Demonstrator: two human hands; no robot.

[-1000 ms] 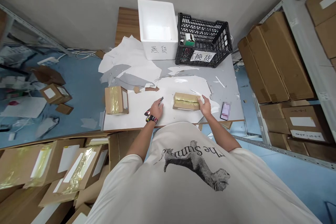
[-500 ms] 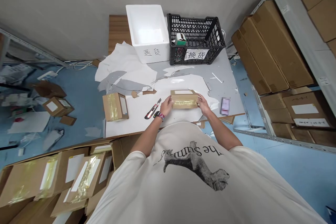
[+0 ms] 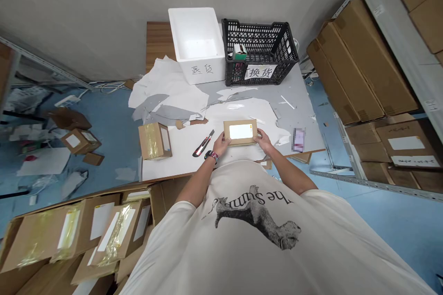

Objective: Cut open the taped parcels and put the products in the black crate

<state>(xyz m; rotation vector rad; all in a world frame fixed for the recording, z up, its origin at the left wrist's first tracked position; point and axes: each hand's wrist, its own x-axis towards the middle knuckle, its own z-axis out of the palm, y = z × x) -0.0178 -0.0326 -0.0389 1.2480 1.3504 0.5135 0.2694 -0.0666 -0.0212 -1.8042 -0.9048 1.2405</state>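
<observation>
Between my two hands is a small cardboard box (image 3: 241, 142), its white label turned up toward me. My left hand (image 3: 220, 143), with a watch at the wrist, grips the box's left end. At the other end, my right hand (image 3: 263, 141) has its fingers closed on the right side. A box cutter (image 3: 203, 143) with a red and black handle lies just left of my left hand. Farther left on the table stands another taped cardboard box (image 3: 151, 142). Fingertips under the held box are hidden.
On the table (image 3: 301, 101), a white foam box (image 3: 204, 71) and a black plastic crate (image 3: 261, 62) stand at the back. A phone-like blurred item (image 3: 298, 140) lies right. Cartons (image 3: 100, 226) pile up at lower left; a shelf of boxes (image 3: 367, 55) borders the right.
The held box has been tipped: its taped side faced me before, and now the labelled face does. Both hands have stayed at its ends.
</observation>
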